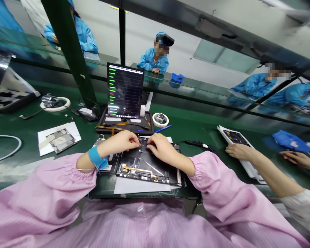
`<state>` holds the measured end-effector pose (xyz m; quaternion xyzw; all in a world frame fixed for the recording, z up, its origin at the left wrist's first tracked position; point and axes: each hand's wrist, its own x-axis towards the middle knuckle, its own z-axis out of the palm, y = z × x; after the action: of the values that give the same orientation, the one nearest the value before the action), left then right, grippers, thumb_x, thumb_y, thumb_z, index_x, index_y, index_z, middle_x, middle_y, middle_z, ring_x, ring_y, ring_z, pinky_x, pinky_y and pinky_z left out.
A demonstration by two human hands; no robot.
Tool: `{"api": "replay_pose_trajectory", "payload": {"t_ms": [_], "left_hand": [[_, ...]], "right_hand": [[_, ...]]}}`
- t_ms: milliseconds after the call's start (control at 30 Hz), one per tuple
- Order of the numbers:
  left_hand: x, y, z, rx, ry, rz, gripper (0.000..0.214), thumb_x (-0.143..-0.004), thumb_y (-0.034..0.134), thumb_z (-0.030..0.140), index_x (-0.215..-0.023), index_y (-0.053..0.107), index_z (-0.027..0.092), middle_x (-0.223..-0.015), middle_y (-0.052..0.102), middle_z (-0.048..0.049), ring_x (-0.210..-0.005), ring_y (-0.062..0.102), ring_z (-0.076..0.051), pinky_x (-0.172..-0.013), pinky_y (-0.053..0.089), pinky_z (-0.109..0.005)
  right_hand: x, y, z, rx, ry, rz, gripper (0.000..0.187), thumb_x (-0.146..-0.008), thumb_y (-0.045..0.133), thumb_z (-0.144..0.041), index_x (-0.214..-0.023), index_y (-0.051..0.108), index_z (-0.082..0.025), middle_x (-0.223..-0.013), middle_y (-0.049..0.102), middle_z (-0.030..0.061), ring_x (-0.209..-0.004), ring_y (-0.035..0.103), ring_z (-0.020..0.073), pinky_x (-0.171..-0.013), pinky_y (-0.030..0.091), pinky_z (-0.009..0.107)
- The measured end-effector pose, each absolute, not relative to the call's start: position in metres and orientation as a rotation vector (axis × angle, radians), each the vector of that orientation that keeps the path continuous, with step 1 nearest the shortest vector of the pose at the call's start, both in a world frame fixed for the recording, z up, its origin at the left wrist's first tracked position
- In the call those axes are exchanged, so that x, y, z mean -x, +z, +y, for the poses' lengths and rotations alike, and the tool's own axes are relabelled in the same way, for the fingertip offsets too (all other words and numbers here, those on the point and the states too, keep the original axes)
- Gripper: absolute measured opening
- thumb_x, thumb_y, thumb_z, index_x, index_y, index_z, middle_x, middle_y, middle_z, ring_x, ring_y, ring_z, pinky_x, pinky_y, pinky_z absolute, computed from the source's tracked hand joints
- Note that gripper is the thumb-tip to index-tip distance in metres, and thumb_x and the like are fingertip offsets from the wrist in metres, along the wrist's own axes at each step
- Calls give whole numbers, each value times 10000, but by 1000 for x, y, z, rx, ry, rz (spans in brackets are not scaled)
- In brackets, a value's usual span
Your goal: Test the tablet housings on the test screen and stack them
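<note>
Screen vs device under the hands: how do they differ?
The screen stands nearly upright; the device lies flat. The screen is lit, with green labels; the device is unlit, with a yellow strip exposed. The left hand and right hand are at the device; neither is at the screen. Both are dark-faced and roughly rectangular.

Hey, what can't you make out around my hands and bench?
All in the head view:
Left hand: whether it holds anything, too small to tell.
Opened device housing: part of its upper right, hidden by the right hand.
Lit screen: its text, too small.
White cable: its ends, cut off by the left edge.
</note>
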<state>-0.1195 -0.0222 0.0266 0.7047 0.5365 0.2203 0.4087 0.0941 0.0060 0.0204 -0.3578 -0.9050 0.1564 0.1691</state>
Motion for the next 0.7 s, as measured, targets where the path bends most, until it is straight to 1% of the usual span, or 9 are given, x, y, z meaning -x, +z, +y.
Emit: {"api": "replay_pose_trajectory", "payload": {"t_ms": [67, 133, 300, 700], "left_hand": [[118, 23, -22, -1811, 521, 1385, 218, -717, 574, 307, -787, 712, 154, -764, 723, -47, -686, 647, -175, -622, 470, -244], [116, 20, -21, -1832, 489, 1406, 211, -711, 558, 278, -780, 712, 150, -769, 726, -43, -710, 653, -178, -642, 470, -245], [112, 16, -23, -1858, 412, 1425, 226, -691, 538, 240, -785, 720, 146, -767, 724, -42, -699, 646, -179, -623, 455, -247], [110, 18, -24, -1840, 400, 1396, 223, -663, 535, 240, -770, 712, 157, -760, 720, -27, -696, 639, -176, -617, 446, -246]], "right_hand": [[-91, 18, -3, 964, 557, -2590, 78, -803, 663, -188, -797, 585, -193, -822, 600, 29, -793, 534, 175, -755, 405, 314], [-87, 13, -8, 985, 635, -2552, 87, -788, 680, -180, -781, 593, -188, -792, 603, 10, -762, 537, 155, -741, 399, 298], [-82, 1, -9, 1030, 673, -2453, 98, -781, 663, -168, -736, 579, -191, -748, 598, -9, -738, 526, 145, -708, 371, 281], [-83, 2, -10, 1023, 661, -2475, 83, -789, 633, -175, -761, 558, -195, -772, 585, -9, -782, 524, 158, -728, 340, 289]]}}
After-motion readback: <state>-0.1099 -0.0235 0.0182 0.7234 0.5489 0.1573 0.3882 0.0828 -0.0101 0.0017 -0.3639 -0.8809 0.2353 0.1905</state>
